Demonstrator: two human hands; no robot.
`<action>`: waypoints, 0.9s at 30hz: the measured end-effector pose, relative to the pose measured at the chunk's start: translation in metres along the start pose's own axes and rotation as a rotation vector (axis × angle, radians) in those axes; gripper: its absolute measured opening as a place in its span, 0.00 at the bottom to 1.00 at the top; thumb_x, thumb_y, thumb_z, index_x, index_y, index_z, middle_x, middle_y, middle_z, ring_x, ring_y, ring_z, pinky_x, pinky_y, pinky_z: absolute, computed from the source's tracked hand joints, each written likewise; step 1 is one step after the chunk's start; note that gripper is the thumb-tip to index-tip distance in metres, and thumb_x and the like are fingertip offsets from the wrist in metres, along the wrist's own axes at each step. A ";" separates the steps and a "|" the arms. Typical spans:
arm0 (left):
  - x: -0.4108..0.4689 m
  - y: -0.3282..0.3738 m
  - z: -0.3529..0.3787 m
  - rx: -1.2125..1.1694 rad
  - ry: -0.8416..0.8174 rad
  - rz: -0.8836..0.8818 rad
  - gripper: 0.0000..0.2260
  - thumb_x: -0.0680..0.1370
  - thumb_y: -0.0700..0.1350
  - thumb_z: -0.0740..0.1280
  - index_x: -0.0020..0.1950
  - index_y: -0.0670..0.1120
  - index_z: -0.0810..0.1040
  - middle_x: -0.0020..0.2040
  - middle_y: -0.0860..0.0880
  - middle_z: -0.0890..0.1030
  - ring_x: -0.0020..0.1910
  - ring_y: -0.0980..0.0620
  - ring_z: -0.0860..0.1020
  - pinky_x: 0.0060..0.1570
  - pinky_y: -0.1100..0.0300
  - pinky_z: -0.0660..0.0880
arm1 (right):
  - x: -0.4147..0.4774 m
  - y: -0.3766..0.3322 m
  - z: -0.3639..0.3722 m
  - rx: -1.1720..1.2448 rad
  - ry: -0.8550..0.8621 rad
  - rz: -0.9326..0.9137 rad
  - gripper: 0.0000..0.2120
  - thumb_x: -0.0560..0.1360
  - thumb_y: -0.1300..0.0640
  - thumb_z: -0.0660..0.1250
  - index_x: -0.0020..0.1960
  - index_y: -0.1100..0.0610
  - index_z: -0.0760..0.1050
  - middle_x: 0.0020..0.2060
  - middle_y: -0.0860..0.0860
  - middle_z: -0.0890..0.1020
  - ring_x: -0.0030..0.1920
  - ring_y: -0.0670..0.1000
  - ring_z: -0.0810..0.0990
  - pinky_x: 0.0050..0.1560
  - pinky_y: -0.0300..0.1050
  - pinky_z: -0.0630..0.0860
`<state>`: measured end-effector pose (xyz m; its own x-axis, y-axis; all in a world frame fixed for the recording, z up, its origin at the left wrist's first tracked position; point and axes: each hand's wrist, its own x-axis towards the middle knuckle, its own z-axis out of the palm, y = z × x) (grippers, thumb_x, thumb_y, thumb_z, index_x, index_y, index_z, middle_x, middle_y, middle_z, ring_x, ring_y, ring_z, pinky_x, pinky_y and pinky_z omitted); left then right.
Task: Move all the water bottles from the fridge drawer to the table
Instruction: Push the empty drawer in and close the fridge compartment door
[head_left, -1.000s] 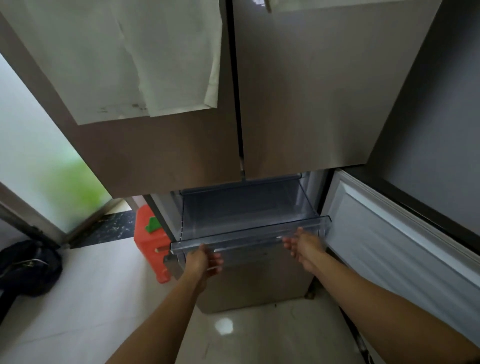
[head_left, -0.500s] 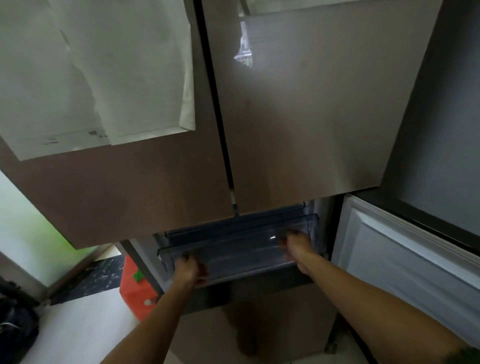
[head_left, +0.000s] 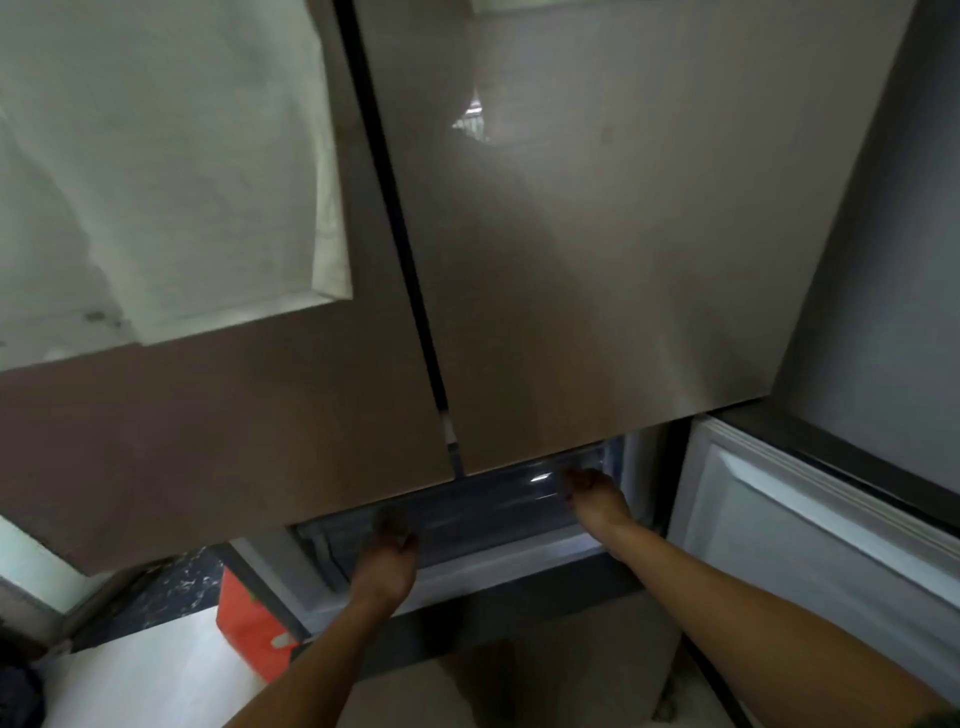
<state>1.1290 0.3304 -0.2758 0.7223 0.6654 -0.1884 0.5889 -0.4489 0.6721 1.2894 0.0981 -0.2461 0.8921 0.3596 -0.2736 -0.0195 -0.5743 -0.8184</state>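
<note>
While my left hand (head_left: 387, 564) curls its fingers over the front edge of the clear fridge drawer (head_left: 493, 501), my right hand (head_left: 595, 499) is pressed against the same front further to the right, near the drawer's right corner. The left grip is clenched on the drawer's rim, knuckles toward me; the right grip looks closed on the drawer's front as well, though blur and shadow hide exactly how its fingertips sit. Both forearms reach up and forward from the bottom of the view.

The drawer sits nearly all the way inside its compartment, just under the two upper fridge doors (head_left: 597, 260), so only a narrow strip of its transparent front shows. I cannot see any water bottles in it; what little of the inside is visible is dark and smeared.

To the right of the drawer the lower fridge door (head_left: 805, 525) stands swung open, its pale inner lining facing me. A sheet of paper (head_left: 156, 171) is stuck to the left upper door. Down to the left, beside the fridge's base, a red stool (head_left: 249, 629) stands on the pale floor (head_left: 145, 675), with a dark marbled strip just behind it.
</note>
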 end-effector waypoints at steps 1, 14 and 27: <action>-0.006 0.009 -0.004 0.048 -0.047 -0.002 0.12 0.80 0.44 0.59 0.58 0.38 0.73 0.53 0.32 0.79 0.50 0.33 0.80 0.41 0.50 0.74 | -0.007 -0.002 -0.009 -0.015 0.011 0.006 0.16 0.82 0.49 0.54 0.47 0.55 0.77 0.47 0.57 0.81 0.46 0.56 0.78 0.45 0.47 0.71; -0.187 0.102 0.009 0.154 -0.126 0.165 0.05 0.80 0.48 0.62 0.54 0.49 0.73 0.45 0.48 0.79 0.41 0.52 0.78 0.42 0.56 0.75 | -0.205 0.020 -0.137 -0.407 0.237 -0.319 0.07 0.78 0.51 0.63 0.54 0.51 0.76 0.43 0.46 0.80 0.40 0.45 0.75 0.36 0.35 0.66; -0.286 0.151 0.041 0.254 -0.203 0.432 0.05 0.79 0.49 0.62 0.49 0.50 0.76 0.44 0.50 0.80 0.43 0.52 0.78 0.49 0.51 0.78 | -0.287 0.067 -0.283 -0.806 0.345 0.231 0.34 0.76 0.30 0.47 0.71 0.51 0.64 0.66 0.59 0.72 0.64 0.62 0.70 0.64 0.62 0.65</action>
<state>1.0262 0.0472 -0.1499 0.9589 0.2708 -0.0852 0.2738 -0.8031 0.5293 1.1600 -0.2518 -0.0799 0.9934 0.0057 -0.1143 -0.0087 -0.9922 -0.1247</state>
